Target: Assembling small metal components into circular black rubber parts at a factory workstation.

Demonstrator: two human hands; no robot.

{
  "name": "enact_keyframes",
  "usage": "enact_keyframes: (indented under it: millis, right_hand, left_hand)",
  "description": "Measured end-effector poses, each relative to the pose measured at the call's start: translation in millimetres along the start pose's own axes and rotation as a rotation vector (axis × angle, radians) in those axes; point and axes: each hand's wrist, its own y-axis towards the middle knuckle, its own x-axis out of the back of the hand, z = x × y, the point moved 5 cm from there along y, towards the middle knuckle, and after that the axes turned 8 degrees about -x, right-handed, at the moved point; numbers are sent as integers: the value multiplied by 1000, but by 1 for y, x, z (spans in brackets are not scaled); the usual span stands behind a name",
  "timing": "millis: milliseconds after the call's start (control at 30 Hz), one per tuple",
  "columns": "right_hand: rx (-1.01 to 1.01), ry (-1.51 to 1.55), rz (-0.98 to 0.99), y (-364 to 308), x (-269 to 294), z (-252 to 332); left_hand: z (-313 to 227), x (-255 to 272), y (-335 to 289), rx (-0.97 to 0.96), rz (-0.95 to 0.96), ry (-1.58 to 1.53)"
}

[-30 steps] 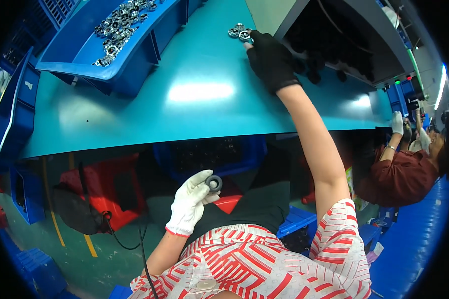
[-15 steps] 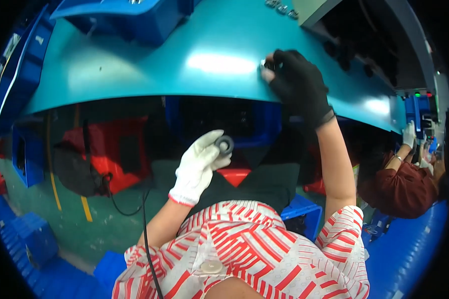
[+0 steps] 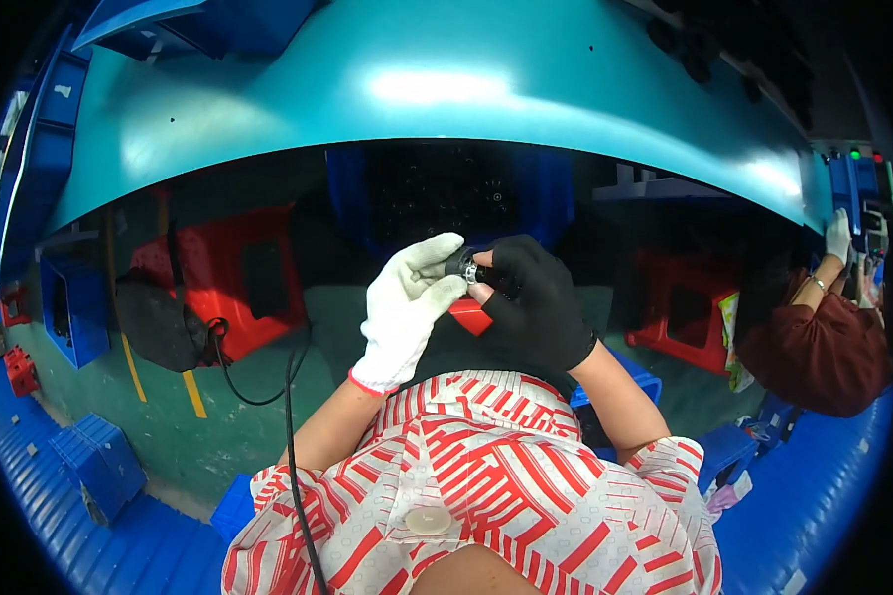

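Head view shows the left hand (image 3: 404,312) in a white glove and the right hand (image 3: 536,302) in a black glove pinching one small metal part (image 3: 463,266) between their fingertips. It sits below the teal table (image 3: 268,109) edge, above the lap.

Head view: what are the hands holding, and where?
A small dark round part, pinched at its sides between the left hand fingertips and the right hand fingertips.
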Motion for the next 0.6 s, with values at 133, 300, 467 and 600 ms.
enact_keyframes:
  millis: [133,300,467,600]
  right_hand:
    - [-55,40,-39,-2,6,-4]
    - [96,124,-44,-2,-11,-22]
    - [-28,99,-9,-1,-17,-28]
    - [-125,-38,153,-8,-11,-32]
  left_hand:
    - [-8,-15,2,-44,13,165]
    - [-4,-19,6,10,-57,341]
    - [5,-11,6,-95,20,347]
    - [15,-17,-1,-182,83,457]
